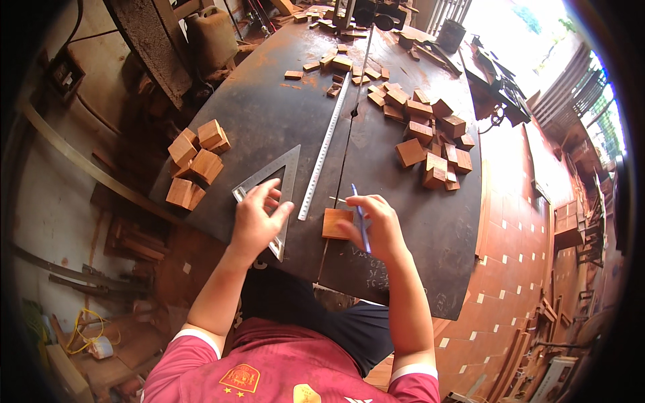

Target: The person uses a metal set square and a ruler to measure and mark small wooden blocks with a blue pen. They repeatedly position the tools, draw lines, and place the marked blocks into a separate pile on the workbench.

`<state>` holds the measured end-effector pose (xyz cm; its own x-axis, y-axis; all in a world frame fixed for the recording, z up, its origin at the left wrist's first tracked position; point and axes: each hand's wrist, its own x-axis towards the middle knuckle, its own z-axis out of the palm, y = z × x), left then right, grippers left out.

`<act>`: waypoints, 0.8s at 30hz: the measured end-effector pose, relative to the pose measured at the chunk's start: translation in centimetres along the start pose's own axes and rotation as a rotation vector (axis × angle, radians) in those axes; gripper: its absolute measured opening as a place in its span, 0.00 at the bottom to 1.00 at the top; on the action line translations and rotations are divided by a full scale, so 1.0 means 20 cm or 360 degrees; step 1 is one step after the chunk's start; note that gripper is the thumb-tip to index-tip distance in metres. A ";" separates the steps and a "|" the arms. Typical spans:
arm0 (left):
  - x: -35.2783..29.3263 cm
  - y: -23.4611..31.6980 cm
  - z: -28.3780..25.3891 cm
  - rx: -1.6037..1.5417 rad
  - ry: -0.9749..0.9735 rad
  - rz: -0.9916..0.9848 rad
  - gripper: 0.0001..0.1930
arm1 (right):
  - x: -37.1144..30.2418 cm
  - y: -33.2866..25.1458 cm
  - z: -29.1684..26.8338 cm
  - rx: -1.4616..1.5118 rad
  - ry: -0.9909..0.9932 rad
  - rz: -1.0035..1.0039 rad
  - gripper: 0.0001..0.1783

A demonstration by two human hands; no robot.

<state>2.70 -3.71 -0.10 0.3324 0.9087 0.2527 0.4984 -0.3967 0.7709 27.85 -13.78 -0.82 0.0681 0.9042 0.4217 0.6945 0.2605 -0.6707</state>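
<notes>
The right hand (380, 220) is closed around a slim blue pen (361, 218), which slants through the fingers with its upper end leaning slightly leftward. Its thumb side, a little blurred, reaches over the right edge of a single wooden block (333, 222); whether the skin presses on the wood I cannot tell. That block lies near the close edge of the table, astride the dark slit in its top. It looks nearly square from above, with crisp edges and a warm orange-brown face, smooth and evenly coloured.

The left hand (255, 218) is open, its fingers loosely bent and the thumb held apart, over a metal set square (271, 168). The square is a silvery-grey triangle with a cut-out middle and a brighter, thicker bar along its near-left side; contact with the hand is unclear.

Between the set square and the slit, a long pale steel ruler (325, 149) runs away up the dark tabletop (262, 124). Faint chalky marks (376, 274) show near the right forearm. Farther left sits a small heap of similar blocks (206, 166), and at the right a larger, jumbled heap (420, 130) mixes lighter and redder browns. More small pieces (342, 64) are scattered toward the far end.
</notes>
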 end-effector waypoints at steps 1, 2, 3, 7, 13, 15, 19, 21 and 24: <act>0.01 -0.01 -0.05 0.0125 -0.0010 -0.0059 0.28 | 0.00 -0.01 -0.01 -0.0024 -0.0083 -0.0034 0.27; 0.01 -0.07 -0.08 0.0307 0.0052 0.0003 0.28 | 0.00 -0.02 -0.03 -0.0046 -0.0168 -0.0070 0.29; 0.01 -0.14 -0.11 0.0488 0.0115 0.0065 0.28 | 0.00 -0.03 -0.04 -0.0068 -0.0253 -0.0106 0.32; 0.02 -0.24 -0.27 0.0754 -0.0081 -0.0220 0.33 | -0.01 -0.03 -0.05 -0.0030 -0.0402 -0.0053 0.36; 0.08 -0.40 -0.33 0.0481 -0.0187 -0.0224 0.34 | -0.02 -0.05 -0.01 -0.0064 -0.0200 0.0102 0.43; 0.11 -0.51 -0.34 0.0367 -0.0206 -0.0308 0.33 | -0.02 -0.04 0.01 -0.0005 -0.0181 0.0070 0.45; 0.17 -0.39 -0.35 0.0270 -0.0335 -0.0496 0.31 | -0.03 -0.05 -0.06 0.0186 -0.0314 0.0189 0.47; 0.17 -0.46 -0.37 -0.0001 -0.0333 -0.0483 0.30 | -0.03 -0.02 -0.06 0.0177 -0.0359 0.0093 0.46; 0.15 -0.43 -0.36 -0.0557 -0.0366 -0.0649 0.29 | -0.04 0.02 -0.03 0.0147 -0.0360 0.0027 0.42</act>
<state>-6.34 3.36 -1.69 0.3539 0.9118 -0.2083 0.3414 0.0814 0.9364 28.41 -14.56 -1.00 -0.0904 0.9587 0.2696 0.6256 0.2653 -0.7336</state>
